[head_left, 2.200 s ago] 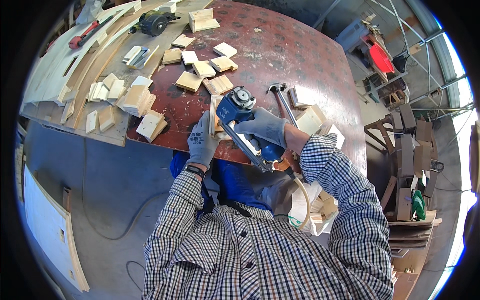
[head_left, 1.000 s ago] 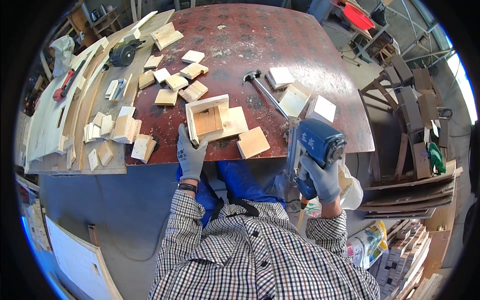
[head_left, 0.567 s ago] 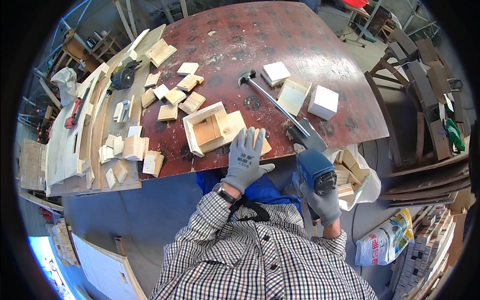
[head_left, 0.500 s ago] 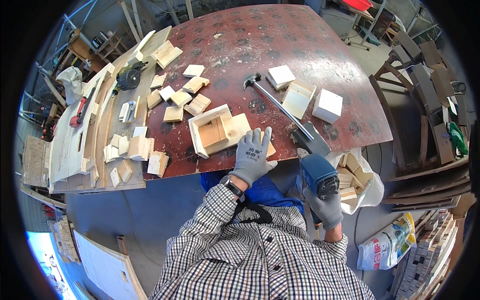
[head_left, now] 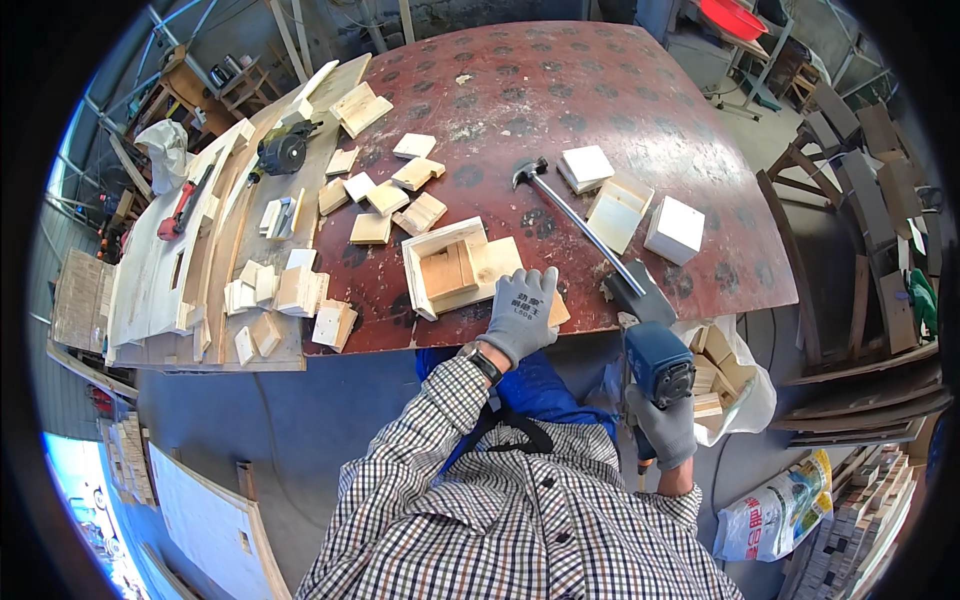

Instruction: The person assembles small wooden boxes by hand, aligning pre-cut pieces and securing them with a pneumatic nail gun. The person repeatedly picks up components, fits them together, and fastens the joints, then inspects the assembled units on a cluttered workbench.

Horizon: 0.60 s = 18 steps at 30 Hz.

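On the table (head_left: pixel 530 75), the box (head_left: pixel 440 238) sits at the near edge with a block (head_left: pixel 447 272) inside, the left hand (head_left: pixel 522 312) partly covers a second block (head_left: pixel 560 310) just to its right, and more blocks (head_left: pixel 387 198) lie to its far left. The hammer (head_left: pixel 588 232) lies right of the box, with 3 wood pieces (head_left: pixel 675 230) along its right side. Left of these, the saw (head_left: pixel 285 150) lies on the boards (head_left: pixel 190 260), while at the near right the nailer (head_left: pixel 660 362) is in the right hand (head_left: pixel 662 428), left of the bag (head_left: pixel 758 398) with offcuts (head_left: pixel 722 366) in it.
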Each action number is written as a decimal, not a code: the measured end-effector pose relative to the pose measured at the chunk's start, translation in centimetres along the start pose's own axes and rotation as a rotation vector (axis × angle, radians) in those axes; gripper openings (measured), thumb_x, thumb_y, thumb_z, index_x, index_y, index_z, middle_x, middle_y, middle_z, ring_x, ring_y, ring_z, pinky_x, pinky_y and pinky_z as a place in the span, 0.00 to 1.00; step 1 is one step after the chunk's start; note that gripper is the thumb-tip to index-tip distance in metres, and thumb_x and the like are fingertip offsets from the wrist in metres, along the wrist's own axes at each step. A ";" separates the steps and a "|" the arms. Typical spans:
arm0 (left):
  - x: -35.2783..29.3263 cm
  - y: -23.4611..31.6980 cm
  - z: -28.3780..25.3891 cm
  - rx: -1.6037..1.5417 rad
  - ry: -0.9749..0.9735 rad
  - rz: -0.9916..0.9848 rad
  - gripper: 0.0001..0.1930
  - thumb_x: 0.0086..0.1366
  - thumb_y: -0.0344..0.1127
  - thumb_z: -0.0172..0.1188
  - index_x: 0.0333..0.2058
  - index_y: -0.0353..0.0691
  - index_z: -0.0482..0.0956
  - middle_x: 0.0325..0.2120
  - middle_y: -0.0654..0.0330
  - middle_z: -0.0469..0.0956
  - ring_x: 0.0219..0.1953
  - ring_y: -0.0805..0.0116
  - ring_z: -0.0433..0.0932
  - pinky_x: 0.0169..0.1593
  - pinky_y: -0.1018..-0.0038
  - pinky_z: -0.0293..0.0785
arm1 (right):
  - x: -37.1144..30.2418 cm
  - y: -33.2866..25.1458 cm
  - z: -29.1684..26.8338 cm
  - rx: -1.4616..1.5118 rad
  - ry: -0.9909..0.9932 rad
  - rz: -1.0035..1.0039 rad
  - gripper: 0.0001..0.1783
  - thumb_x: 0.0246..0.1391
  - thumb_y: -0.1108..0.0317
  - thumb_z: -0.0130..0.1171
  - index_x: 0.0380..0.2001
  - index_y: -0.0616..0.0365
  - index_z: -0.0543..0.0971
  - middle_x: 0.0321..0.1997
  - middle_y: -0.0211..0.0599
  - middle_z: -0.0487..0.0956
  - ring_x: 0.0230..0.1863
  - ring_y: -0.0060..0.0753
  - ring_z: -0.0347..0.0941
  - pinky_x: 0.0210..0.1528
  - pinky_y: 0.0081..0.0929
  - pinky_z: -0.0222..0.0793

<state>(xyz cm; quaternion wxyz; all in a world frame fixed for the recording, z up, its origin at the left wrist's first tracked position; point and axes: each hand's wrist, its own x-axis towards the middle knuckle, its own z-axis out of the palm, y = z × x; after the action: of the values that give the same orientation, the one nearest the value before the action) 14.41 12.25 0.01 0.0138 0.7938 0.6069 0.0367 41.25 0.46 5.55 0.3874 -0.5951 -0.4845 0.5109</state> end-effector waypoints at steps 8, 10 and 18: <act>-1.2 -4.2 -6.2 -0.015 0.214 0.104 0.50 0.49 0.51 0.77 0.68 0.37 0.67 0.53 0.56 0.76 0.55 0.55 0.73 0.58 0.58 0.68 | -0.4 -0.6 0.3 0.059 0.043 -0.048 0.12 0.55 0.69 0.69 0.42 0.62 0.85 0.34 0.30 0.87 0.35 0.21 0.82 0.40 0.27 0.79; -2.1 -8.3 -7.1 0.064 0.243 0.102 0.49 0.50 0.51 0.77 0.68 0.37 0.67 0.54 0.54 0.75 0.56 0.54 0.72 0.58 0.57 0.67 | -0.1 -0.2 0.4 0.011 0.041 -0.055 0.13 0.55 0.68 0.69 0.42 0.62 0.85 0.34 0.30 0.87 0.35 0.21 0.82 0.40 0.27 0.79; -2.3 -14.2 -6.3 0.128 0.055 0.024 0.49 0.56 0.58 0.76 0.70 0.40 0.67 0.61 0.53 0.72 0.64 0.53 0.69 0.66 0.55 0.65 | 0.2 0.0 0.5 -0.009 0.061 -0.047 0.14 0.54 0.66 0.70 0.41 0.62 0.86 0.32 0.32 0.87 0.33 0.22 0.82 0.39 0.29 0.78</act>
<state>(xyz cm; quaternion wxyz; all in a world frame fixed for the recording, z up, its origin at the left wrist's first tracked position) -0.37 13.65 5.29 -0.0540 0.7990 0.5986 0.0197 40.73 0.68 5.42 0.4111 -0.6005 -0.4886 0.4813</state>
